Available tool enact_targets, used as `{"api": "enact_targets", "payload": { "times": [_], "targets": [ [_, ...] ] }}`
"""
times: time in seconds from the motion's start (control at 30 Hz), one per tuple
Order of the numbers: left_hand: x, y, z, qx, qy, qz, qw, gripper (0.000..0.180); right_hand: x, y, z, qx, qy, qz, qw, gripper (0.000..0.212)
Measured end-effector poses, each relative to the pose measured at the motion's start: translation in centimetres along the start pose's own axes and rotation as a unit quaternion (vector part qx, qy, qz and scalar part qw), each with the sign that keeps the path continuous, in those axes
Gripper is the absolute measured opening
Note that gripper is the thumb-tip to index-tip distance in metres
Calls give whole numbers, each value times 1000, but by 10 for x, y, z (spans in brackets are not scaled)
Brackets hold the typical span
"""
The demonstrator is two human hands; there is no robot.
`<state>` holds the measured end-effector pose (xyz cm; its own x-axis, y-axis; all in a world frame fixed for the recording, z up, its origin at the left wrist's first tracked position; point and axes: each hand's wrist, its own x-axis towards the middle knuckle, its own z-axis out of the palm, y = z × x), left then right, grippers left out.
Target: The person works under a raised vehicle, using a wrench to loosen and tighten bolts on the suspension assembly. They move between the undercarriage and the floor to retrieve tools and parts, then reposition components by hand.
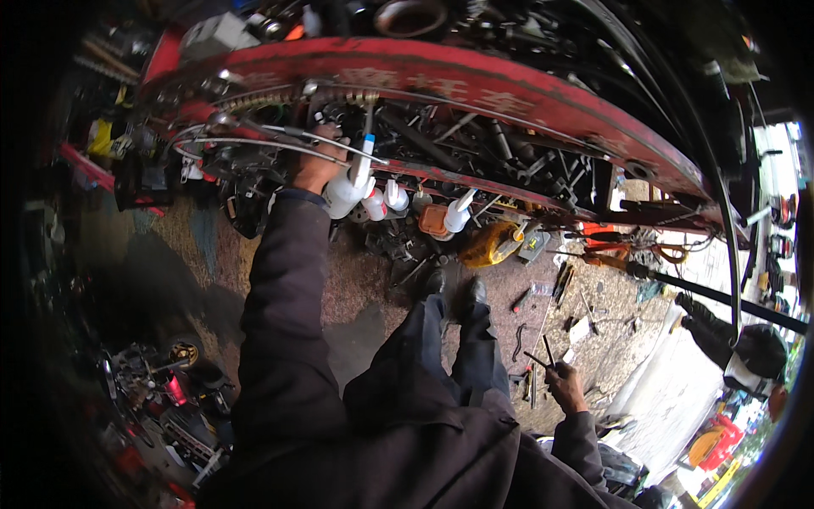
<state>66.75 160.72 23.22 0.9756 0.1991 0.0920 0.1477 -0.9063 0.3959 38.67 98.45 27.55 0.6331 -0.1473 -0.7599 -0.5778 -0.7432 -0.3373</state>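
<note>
My left hand [318,165] reaches into the tool-filled tray below the red beam of the workbench [475,81]. Loose silver cables [254,140] pass across it, and its fingertips are partly hidden among dark parts. Just beside its wrist hangs a white spray bottle [346,188], with smaller white bottles [395,197] to the right. My right hand [566,388] is down at my right side, away from the bench. Its fingers are closed around a dark tool with two thin prongs [537,360] that spread in a V; the rest of the tool is covered by the hand.
Several wrenches [538,165] lie in the tray. Under the bench are a yellow jug [492,244] and an orange container [434,221]. Hand tools are scattered over the floor [551,297] on the right. Motorcycle parts [174,382] stand at the lower left. A long black bar [721,293] juts in from the right.
</note>
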Motion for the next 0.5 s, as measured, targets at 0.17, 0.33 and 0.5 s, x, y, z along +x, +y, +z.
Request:
{"api": "enact_targets", "payload": {
  "times": [0.17,0.33,0.5],
  "targets": [
    [34,-6,-2,62,-90,-42,993,38,-9,8,2,29,21,15,999,30],
    [53,-2,-9,125,-127,-13,984,37,-22,24,6,98,34,40,994,30],
    [44,-20,9,131,-50,131,981,33,-38,33,10,89,23,52,994,32]
  ]
}}
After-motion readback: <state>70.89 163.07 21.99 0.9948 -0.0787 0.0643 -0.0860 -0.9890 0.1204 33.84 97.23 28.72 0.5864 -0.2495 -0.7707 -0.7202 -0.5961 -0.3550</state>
